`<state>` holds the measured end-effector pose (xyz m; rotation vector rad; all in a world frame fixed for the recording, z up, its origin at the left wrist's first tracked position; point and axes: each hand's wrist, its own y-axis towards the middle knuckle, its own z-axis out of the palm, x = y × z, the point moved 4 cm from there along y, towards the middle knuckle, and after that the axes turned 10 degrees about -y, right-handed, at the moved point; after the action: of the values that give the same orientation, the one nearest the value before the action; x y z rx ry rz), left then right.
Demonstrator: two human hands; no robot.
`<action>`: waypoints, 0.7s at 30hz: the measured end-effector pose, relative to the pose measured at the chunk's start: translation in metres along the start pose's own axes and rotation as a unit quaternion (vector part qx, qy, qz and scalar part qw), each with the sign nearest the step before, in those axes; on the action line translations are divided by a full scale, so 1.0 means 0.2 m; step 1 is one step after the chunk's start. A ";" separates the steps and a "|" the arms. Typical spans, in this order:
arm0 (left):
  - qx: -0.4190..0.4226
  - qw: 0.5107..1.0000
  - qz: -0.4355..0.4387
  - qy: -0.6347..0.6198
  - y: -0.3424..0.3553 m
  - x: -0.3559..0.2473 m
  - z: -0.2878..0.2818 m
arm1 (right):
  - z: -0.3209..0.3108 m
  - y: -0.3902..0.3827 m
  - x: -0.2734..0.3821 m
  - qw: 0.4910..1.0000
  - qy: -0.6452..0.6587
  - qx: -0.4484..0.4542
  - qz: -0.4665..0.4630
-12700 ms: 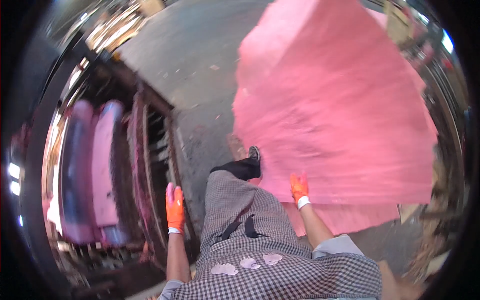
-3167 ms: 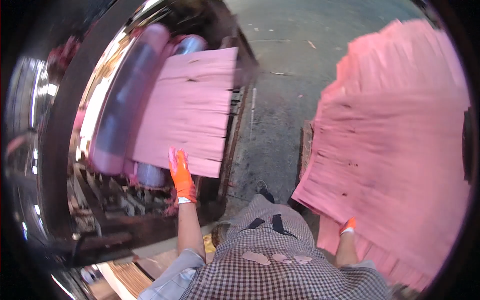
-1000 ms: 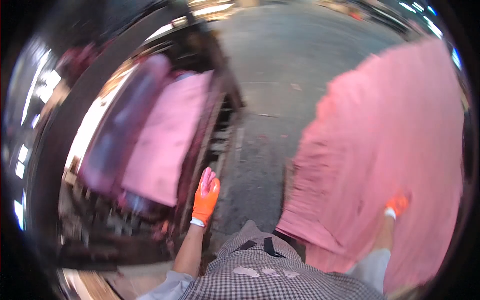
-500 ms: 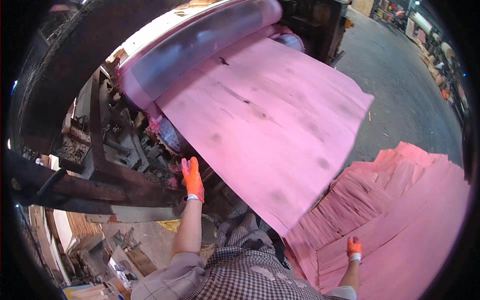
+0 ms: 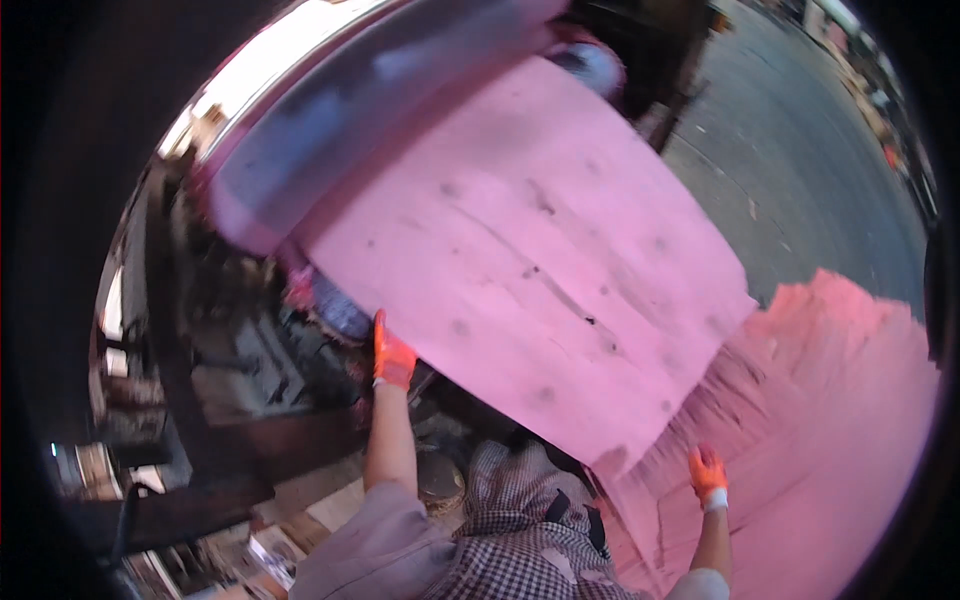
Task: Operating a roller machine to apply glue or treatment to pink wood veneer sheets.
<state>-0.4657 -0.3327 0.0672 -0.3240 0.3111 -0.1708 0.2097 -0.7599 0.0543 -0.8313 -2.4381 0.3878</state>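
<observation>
A wide pink veneer sheet [image 5: 540, 270] comes out from under a long grey roller [image 5: 360, 110] of a dark machine. My left hand [image 5: 392, 355], in an orange glove, is at the sheet's near left edge; the grip itself is not clear. My right hand [image 5: 707, 473], also in an orange glove, rests with fingers spread on a stack of pink sheets [image 5: 820, 440] at the lower right. The front edge of the emerging sheet overhangs that stack.
The dark machine frame [image 5: 230, 330] with gears and bars fills the left side. Grey concrete floor [image 5: 800, 150] lies at the upper right. My checked trousers and a dark shoe [image 5: 520, 530] show at the bottom. Wood scraps [image 5: 300, 510] lie at the lower left.
The view has closed in on the sheet. The pink sheet has come further out of the roller toward the stack. My left hand has moved to the sheet's edge; my right stays on the stack.
</observation>
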 end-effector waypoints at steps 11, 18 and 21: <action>-0.035 0.879 0.001 0.476 -0.36 1.18 0.57 | 0.46 -0.01 0.84 0.992 0.083 0.095 0.025; 0.332 0.743 -0.015 0.581 -0.61 2.33 1.58 | 0.31 -0.04 0.39 0.974 0.121 -0.083 0.173; 0.580 0.300 0.435 0.620 -1.18 2.81 1.84 | -0.13 -0.29 0.20 0.953 0.107 -0.103 0.264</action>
<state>0.1553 -0.5684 0.3258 1.6637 1.7538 0.5474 0.1693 -0.7770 0.1150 -1.5391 -2.0538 0.2165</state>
